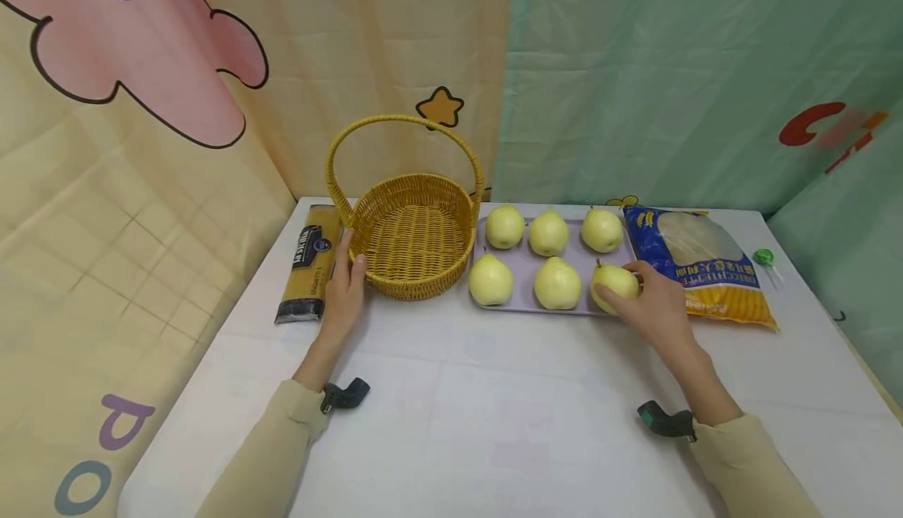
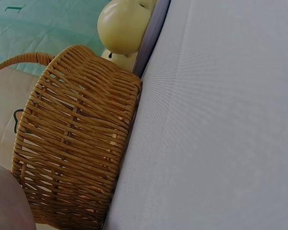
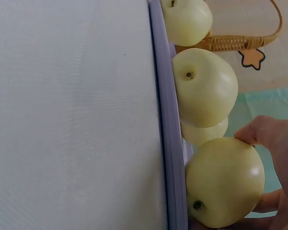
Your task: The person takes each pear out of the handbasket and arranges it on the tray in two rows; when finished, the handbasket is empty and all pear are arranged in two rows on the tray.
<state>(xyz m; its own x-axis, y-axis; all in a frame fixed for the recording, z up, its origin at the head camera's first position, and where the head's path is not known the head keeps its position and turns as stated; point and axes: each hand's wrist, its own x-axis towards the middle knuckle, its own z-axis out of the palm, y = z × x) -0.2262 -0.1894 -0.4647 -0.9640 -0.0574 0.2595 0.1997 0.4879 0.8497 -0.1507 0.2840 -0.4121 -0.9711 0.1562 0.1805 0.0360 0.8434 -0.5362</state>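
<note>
My right hand grips a pale yellow-green pear at the front right corner of a lilac tray. In the right wrist view, thumb and fingers curl round this pear beside the tray's rim. Several similar pears sit on the tray in two rows. To its left stands a bare woven basket with a tall arched handle. My left hand rests against the basket's left side with fairly straight fingers; in the left wrist view, the thumb lies by the rim.
A spaghetti packet lies left of the basket, close to my left hand. Right of the tray are a blue and yellow pasta bag and a green lollipop. Curtains hang behind the white table.
</note>
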